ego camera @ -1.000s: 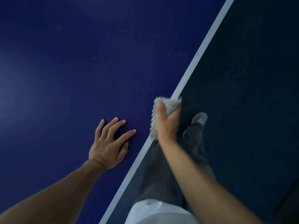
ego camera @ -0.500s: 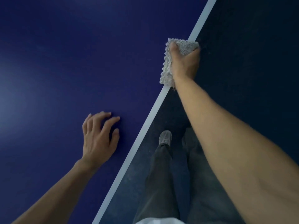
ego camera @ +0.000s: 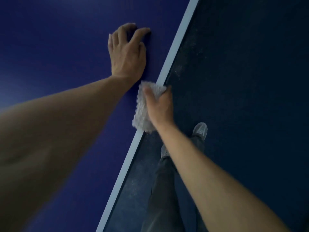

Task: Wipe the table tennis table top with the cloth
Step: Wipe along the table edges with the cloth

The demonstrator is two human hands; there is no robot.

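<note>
On the far left we see the blue top of the desk (ego camera: 50,47). It fills everything to the left of the white line (ego camera: 173,52), which runs along the desk edge from the bottom middle up to the top right. Our left forearm (ego camera: 58,131) crosses this blue surface. The left hand (ego camera: 127,54) rests on the desk just left of the white line, near its upper part. This hand holds nothing: the fingers are arched and the fingertips (ego camera: 147,30) touch the blue top, close to the line but apart from it.

Lower along the white line is the cloth (ego camera: 142,113), pale grey and fluffy. It lies on the line and hides it there, and one part reaches onto the blue surface left of the line. The right hand (ego camera: 160,106) grips the cloth — the thumb lies across its upper end, and the other fingers curl over the desk edge on the right side of the line, so we cannot see their tips. The upper corner of the cloth is very near the left wrist; whether they touch, we cannot tell.

To the right of the white line is the dark floor (ego camera: 250,81), with pale speckles near the line. Just right of the line's lower half stand dark trouser legs (ego camera: 163,190) and grey shoes (ego camera: 200,130) — partly behind the right forearm.
</note>
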